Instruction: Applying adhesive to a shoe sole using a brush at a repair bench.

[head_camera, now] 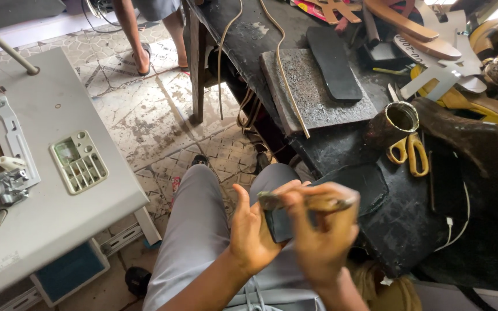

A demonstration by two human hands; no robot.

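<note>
Two hands meet over your lap, just beside the near edge of the black workbench [399, 230]. Your left hand [252, 233] is closed around a small dark flat piece [278, 224], its thumb side turned up and the piece standing between palm and fingers. Your right hand [321, 239] is wrapped around a brush-like tool [304, 203], which lies nearly level, its long axis running left to right across the top of the dark piece. The tool's dark tip sits at the left end, right above your left hand's fingers, touching or almost touching the piece; motion blur hides which. The glue pot [399, 121] and yellow scissors [410, 152] stand on the bench ahead and to the right, nearer your right hand.
</note>
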